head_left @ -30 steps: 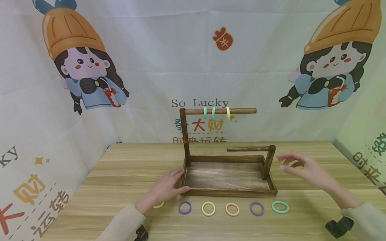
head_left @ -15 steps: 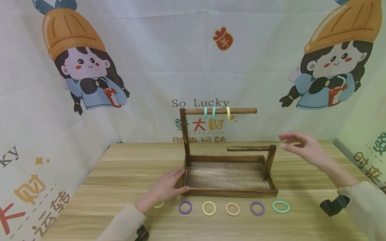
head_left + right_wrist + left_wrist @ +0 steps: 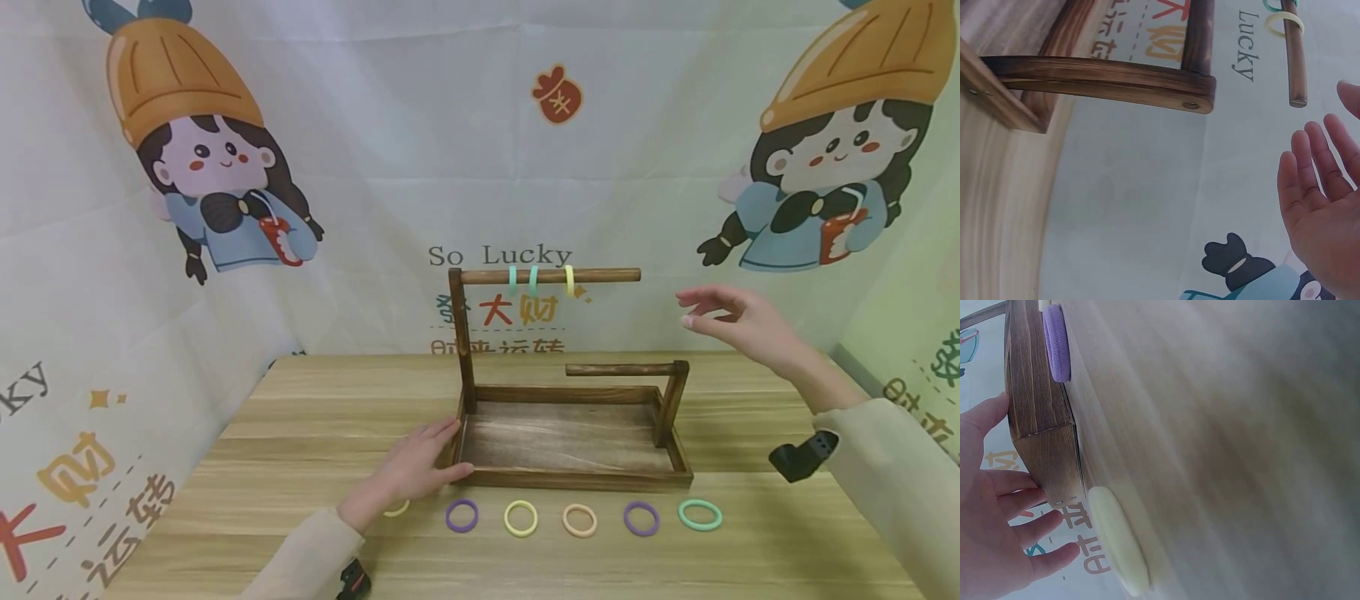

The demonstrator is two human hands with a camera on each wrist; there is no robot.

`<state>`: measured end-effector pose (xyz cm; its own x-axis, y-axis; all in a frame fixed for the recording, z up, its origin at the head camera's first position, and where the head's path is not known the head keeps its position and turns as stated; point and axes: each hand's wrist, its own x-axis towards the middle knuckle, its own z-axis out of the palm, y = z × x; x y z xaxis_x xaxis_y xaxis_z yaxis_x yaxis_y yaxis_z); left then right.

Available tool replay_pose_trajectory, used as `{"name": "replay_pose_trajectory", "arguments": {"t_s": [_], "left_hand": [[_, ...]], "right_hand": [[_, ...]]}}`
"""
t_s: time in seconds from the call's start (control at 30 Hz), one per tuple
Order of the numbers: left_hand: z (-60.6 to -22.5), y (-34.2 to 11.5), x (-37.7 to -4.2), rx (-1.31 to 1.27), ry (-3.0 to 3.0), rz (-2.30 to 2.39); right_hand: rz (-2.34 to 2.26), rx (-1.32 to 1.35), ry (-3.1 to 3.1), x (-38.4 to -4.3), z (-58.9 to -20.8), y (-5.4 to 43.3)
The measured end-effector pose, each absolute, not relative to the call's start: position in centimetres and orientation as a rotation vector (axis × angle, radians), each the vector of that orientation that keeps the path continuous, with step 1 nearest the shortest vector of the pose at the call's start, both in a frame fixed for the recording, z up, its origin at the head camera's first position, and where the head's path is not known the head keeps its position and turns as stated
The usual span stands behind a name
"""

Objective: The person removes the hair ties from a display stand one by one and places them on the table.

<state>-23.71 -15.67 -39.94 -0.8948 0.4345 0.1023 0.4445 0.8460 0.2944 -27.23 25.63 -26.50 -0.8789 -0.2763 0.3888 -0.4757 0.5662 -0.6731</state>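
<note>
A brown wooden rack [image 3: 577,481] with a tray base and two rods stands on the table. My left hand [image 3: 412,467] rests against its left end; in the left wrist view the thumb touches one side and the spread fingers lie along the end. Two mint hair ties [image 3: 533,280] and a yellow one [image 3: 569,281] hang on the upper rod [image 3: 611,275]. My right hand [image 3: 742,321] is raised in the air, apart from that rod's free end and above the lower rod [image 3: 618,370]. It holds nothing; its fingers are slightly bent.
In front of the rack lies a row of hair ties: purple [image 3: 462,516], yellow [image 3: 521,518], peach [image 3: 580,520], another purple [image 3: 641,518] and mint [image 3: 700,515]. One more yellow tie [image 3: 1119,540] is partly hidden by the left hand in the head view. Printed cloth [image 3: 375,125] hangs behind.
My right hand has risen from beside the lower rod's post to near the height of the upper rod, ending slightly further left. The left hand and the rack have stayed put.
</note>
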Motion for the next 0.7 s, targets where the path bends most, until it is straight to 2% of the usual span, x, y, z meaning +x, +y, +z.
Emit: {"name": "replay_pose_trajectory", "arguments": {"t_s": [0.7], "left_hand": [[-39.9, -15.7, -23.7, -0.720, -2.988, -0.508]], "right_hand": [[1.229, 0.674, -2.599, -29.8, -22.2, 22.8]]}}
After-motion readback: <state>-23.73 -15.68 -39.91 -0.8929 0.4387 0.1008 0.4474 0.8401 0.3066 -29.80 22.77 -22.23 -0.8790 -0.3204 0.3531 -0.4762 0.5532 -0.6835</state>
